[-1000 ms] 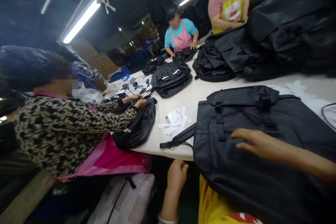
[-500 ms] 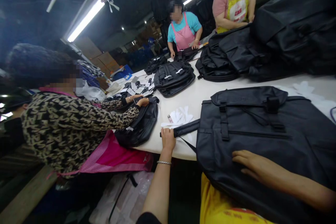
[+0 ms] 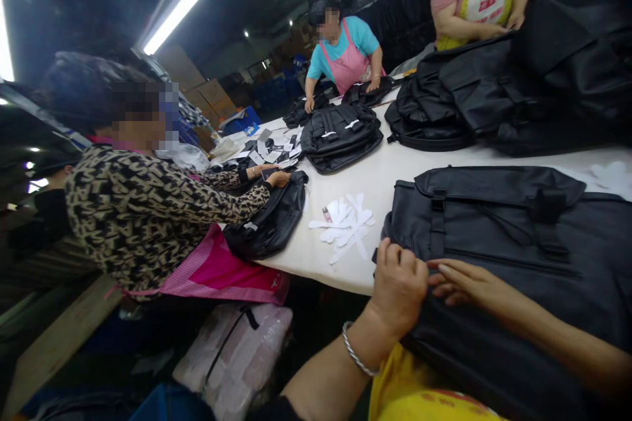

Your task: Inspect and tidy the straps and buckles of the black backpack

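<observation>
A large black backpack point(image 3: 498, 217) with a flap and buckled straps lies on the white table in front of me. My left hand point(image 3: 401, 286), with a braided bracelet at its wrist, is closed around the end of a backpack strap point(image 3: 375, 256) at the bag's left edge. Most of that strap is hidden by the fist. Over the bag's lower front, my right hand point(image 3: 461, 281) has its fingertips against my left fingers, partly curled together. Whatever lies between those fingertips is hidden.
White paper strips point(image 3: 345, 220) lie on the table point(image 3: 296, 247) left of my bag. At left, a co-worker in a patterned top point(image 3: 143, 210) handles another black bag point(image 3: 271, 220). More backpacks point(image 3: 340, 135) lie farther back, where two other people stand. A plastic-wrapped bundle point(image 3: 237, 348) sits below.
My left hand has come right, bringing the strap back from over the table to the bag's edge. My right hand has lifted off the bag's front and met my left. The view has shifted.
</observation>
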Tool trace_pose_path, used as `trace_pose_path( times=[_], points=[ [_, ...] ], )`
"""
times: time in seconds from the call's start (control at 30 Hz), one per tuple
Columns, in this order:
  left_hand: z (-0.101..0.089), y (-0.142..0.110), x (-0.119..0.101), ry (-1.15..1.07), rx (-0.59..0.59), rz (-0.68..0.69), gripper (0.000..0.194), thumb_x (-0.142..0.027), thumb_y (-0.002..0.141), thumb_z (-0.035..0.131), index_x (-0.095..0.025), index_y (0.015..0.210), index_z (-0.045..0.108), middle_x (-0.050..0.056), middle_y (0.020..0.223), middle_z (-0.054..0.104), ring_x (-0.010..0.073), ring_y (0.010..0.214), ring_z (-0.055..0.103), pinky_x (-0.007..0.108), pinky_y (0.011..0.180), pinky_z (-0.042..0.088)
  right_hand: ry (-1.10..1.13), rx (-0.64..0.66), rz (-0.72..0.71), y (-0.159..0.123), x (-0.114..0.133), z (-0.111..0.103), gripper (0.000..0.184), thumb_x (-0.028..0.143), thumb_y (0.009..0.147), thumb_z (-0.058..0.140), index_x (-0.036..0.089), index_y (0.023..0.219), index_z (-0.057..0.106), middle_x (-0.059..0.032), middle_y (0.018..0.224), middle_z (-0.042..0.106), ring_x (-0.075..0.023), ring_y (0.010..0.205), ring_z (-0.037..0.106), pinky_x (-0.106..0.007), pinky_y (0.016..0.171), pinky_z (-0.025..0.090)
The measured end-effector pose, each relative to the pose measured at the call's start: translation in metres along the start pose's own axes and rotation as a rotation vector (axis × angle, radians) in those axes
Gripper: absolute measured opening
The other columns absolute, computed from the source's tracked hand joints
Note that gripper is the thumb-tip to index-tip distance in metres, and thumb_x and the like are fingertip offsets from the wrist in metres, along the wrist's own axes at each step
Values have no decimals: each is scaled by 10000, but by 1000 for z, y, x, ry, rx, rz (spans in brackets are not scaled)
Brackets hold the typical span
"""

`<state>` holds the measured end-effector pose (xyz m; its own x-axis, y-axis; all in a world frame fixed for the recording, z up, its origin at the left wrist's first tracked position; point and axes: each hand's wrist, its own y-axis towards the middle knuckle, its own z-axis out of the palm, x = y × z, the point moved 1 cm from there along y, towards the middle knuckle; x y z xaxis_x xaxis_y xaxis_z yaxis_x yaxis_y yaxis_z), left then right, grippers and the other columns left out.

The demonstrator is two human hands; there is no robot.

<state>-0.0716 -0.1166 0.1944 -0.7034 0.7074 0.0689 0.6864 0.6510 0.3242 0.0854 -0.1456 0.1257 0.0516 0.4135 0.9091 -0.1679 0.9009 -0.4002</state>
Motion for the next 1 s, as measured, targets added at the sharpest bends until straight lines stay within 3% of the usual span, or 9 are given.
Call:
trace_pose_path(
  times=[0.1, 0.23, 0.33, 0.43, 0.53, 0.63, 0.8, 0.9, 1.0],
  points=[
    [22, -16, -28, -134, -1, -192, 225, -148, 781, 365, -144, 945, 519, 97, 883, 481, 226, 924, 408, 428, 898, 347, 238, 61, 128, 9, 9, 21, 446, 510, 735, 501, 192, 1048, 506, -71, 878, 599, -193, 786, 563, -266, 607, 481],
    [33, -41, -32, -515, 23, -445, 368, -191, 696, 527, -120, 1053, 472, 123, 979, 494, 239, 955, 425, 416, 872, 380, 260, 58, 219, 23, -1, 43, 399, 521, 693, 548, 160, 859, 574, -47, 798, 590, -155, 697, 541, -211, 502, 435],
    [32, -53, -8, -967, 36, -484, 457, -269, 655, 598, -154, 1080, 474, 94, 1038, 523, 211, 974, 467, 361, 888, 388, 193, 22, 232, 34, -14, 47, 390, 509, 670, 578, 154, 832, 576, -30, 714, 578, -130, 632, 524, -182, 452, 400],
    [45, -59, 38, -1239, -45, -634, 330, -317, 780, 432, -159, 1063, 496, 87, 1040, 559, 183, 960, 513, 346, 871, 404, 89, -12, 268, 40, -20, 47, 407, 479, 661, 593, 183, 937, 555, -23, 739, 590, -115, 571, 514, -173, 396, 380],
    [74, -60, 83, -887, -76, -662, 294, -284, 791, 417, -198, 1046, 534, 72, 1198, 473, 206, 1146, 375, 398, 984, 272, 3, -62, 247, 41, -21, 47, 434, 453, 653, 601, 182, 986, 543, -45, 843, 602, -107, 516, 507, -184, 354, 386],
    [103, -54, 111, -488, 118, -456, 343, -307, 747, 504, -305, 1090, 508, 3, 1322, 333, 222, 1260, 164, 451, 1032, 103, -63, -91, 182, 41, -24, 49, 442, 442, 666, 580, 157, 1002, 540, -70, 896, 599, -126, 522, 526, -198, 328, 398],
    [125, -34, 152, -285, 305, -284, 384, -346, 786, 438, -354, 1168, 409, -25, 1306, 358, 190, 1253, 188, 448, 1026, 101, -157, -103, 109, 44, -30, 49, 427, 450, 686, 536, 149, 989, 555, -84, 964, 584, -181, 620, 565, -222, 331, 420],
    [125, -14, 175, -196, 280, -333, 379, -318, 776, 459, -317, 1154, 435, 0, 1288, 386, 213, 1239, 222, 487, 1010, 111, -326, -109, 10, 45, -25, 52, 371, 427, 741, 456, 144, 954, 568, -78, 918, 601, -195, 668, 571, -248, 412, 449],
    [120, 15, 171, -187, 138, -377, 314, -302, 766, 473, -229, 1067, 527, 66, 1260, 413, 227, 1202, 292, 478, 1008, 147, -604, -106, -170, 44, -12, 62, 303, 372, 791, 394, 151, 786, 602, -72, 813, 623, -205, 750, 568, -285, 636, 445]
  ],
)
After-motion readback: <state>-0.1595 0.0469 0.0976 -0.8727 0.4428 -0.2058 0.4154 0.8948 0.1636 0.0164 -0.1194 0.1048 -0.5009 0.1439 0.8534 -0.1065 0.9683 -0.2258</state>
